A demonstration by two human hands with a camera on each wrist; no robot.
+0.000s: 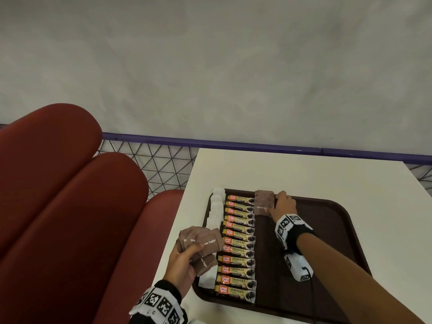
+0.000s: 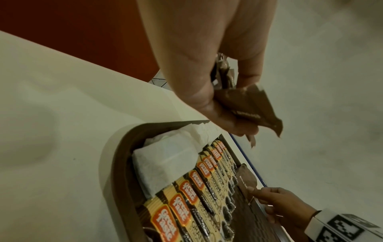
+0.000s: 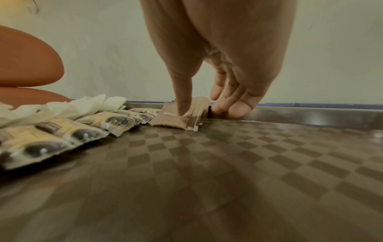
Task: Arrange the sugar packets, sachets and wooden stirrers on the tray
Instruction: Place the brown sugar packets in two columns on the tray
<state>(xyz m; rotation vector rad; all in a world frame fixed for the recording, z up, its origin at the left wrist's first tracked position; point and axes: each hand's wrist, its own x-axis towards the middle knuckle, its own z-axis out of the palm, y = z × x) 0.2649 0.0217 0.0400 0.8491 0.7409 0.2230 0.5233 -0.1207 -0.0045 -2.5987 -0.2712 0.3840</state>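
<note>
Brown sugar packet (image 1: 263, 202) against tray (image 1: 332, 220) far rim

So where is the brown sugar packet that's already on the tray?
In the head view the brown sugar packet lies at the tray's far edge, just right of the coffee sachet row, with the right hand touching it.

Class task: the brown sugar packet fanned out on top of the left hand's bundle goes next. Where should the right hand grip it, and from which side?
Pinch the free far edge of the top brown sugar packet, coming from the right: the left hand covers its near end.
</note>
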